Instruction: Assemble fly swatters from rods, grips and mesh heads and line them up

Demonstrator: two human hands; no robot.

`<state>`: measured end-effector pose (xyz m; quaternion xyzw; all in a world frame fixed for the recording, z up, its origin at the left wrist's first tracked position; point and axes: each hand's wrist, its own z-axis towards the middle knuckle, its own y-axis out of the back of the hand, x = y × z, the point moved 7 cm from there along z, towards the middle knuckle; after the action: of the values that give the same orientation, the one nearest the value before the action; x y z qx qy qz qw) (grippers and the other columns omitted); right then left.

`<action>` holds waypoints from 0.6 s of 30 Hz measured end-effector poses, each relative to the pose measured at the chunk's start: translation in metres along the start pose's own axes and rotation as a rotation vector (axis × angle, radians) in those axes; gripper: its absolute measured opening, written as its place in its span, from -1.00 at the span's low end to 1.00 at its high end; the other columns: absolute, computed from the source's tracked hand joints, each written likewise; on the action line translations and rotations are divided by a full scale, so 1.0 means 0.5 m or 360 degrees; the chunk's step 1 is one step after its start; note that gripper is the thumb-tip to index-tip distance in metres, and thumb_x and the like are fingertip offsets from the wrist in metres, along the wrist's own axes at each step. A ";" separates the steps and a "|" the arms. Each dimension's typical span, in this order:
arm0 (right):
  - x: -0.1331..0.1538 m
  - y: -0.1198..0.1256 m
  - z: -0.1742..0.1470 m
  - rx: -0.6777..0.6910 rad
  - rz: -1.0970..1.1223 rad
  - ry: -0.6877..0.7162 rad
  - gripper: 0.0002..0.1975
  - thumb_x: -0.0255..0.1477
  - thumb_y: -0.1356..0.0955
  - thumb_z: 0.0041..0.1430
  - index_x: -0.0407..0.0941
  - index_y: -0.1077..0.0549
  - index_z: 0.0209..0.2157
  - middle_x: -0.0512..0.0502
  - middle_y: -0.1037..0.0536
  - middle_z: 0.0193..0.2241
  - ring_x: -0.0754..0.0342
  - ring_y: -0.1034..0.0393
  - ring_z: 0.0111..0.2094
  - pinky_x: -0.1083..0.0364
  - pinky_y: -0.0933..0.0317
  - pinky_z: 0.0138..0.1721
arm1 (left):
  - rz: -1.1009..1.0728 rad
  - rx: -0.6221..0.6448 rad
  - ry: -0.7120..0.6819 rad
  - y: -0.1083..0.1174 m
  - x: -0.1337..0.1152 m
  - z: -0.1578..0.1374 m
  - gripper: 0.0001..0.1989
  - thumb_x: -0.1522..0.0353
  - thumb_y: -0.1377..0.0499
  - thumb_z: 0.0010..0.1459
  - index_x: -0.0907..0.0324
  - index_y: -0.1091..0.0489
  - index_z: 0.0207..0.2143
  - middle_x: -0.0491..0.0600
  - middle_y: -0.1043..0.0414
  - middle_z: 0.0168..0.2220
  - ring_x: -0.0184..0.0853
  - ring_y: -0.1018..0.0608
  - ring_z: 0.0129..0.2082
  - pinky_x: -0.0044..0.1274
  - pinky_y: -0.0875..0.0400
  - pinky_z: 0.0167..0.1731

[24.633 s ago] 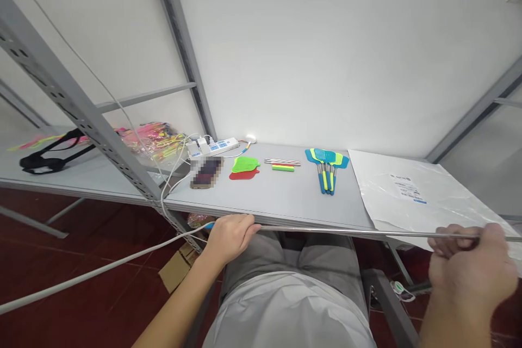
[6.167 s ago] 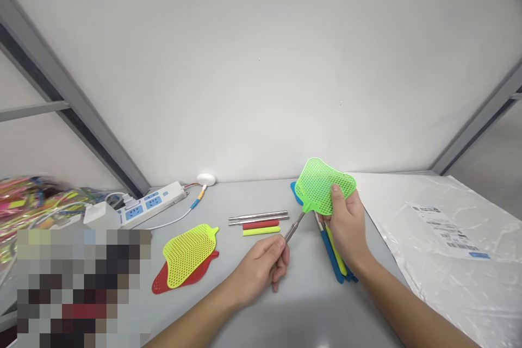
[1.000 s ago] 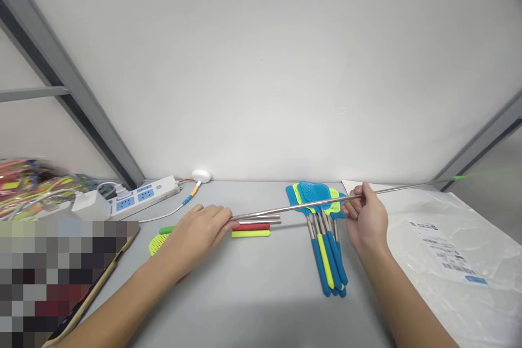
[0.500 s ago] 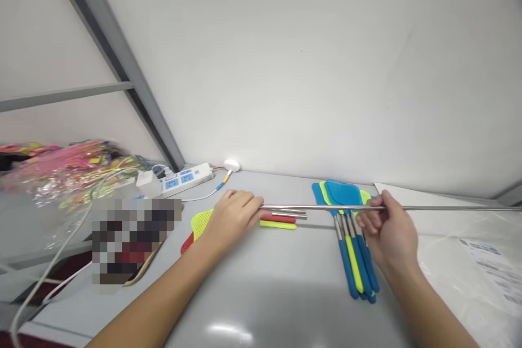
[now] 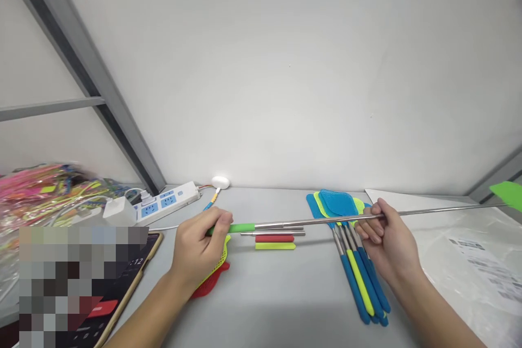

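A long telescopic fly swatter with a thin metal rod point(image 5: 310, 221) stretches between my hands, extended across the view. My left hand point(image 5: 198, 253) is wrapped round its green handle point(image 5: 243, 228). Palm up, my right hand point(image 5: 393, 242) closes thumb and fingers on the rod. The green head point(image 5: 508, 193) is partly cut off at the right edge. Below the rod lie a stack of swatters with blue and yellow heads point(image 5: 336, 203), a red handle point(image 5: 274, 238), a yellow handle point(image 5: 275, 246) and short metal rods point(image 5: 277, 232). A red swatter head point(image 5: 211, 281) and a yellow one are partly hidden by my left hand.
At left are a power strip point(image 5: 166, 202) with a plugged-in white adapter point(image 5: 119, 210), a phone point(image 5: 130, 277) and clear bags of colourful items point(image 5: 49, 193). A small white device point(image 5: 221, 182) sits by the wall. Clear plastic packaging point(image 5: 460, 277) covers the right side.
My left hand has moved left and now grips the green handle, which has come into view. The green head shows at the right. My right hand remains on the rod.
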<state>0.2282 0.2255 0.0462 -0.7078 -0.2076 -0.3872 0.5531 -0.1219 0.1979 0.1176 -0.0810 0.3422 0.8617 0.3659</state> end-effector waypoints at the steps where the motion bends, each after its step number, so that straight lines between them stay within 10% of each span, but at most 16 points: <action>1: -0.007 -0.003 -0.001 0.0006 0.0000 -0.0033 -0.73 -0.29 -0.36 0.18 -0.10 -0.30 -0.52 0.20 -0.06 -0.78 0.29 0.16 -0.74 0.21 -0.02 -0.66 | -0.0020 -0.0043 0.0012 0.004 -0.005 -0.002 -0.72 0.40 -0.03 0.28 0.18 -0.36 -0.51 -0.20 -0.23 -0.64 -0.50 -0.29 -0.64 -0.59 -0.17 -0.57; 9: -0.040 -0.034 -0.015 0.0151 -0.0002 -0.0191 -0.71 -0.29 -0.32 0.23 -0.11 -0.33 -0.53 0.20 -0.05 -0.79 0.28 0.15 -0.75 0.21 -0.01 -0.67 | -0.0085 -0.0676 0.0202 0.067 -0.019 -0.017 -0.70 0.39 -0.03 0.25 0.17 -0.40 -0.54 -0.17 -0.32 -0.61 -0.49 -0.35 -0.62 -0.58 -0.21 -0.58; 18: 0.000 -0.053 -0.035 0.0237 -0.0084 -0.0069 -0.68 -0.26 -0.30 0.26 -0.11 -0.34 -0.53 0.18 -0.05 -0.79 0.27 0.13 -0.74 0.22 0.00 -0.65 | -0.0031 -0.0510 -0.0026 0.027 -0.005 -0.028 -0.81 0.41 -0.09 0.16 0.16 -0.42 -0.49 -0.16 -0.32 -0.60 -0.47 -0.33 -0.65 -0.56 -0.18 -0.61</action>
<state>0.2034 0.2170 0.0644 -0.6673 -0.2664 -0.3697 0.5892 -0.1308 0.1805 0.1153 -0.1345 0.1966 0.9023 0.3594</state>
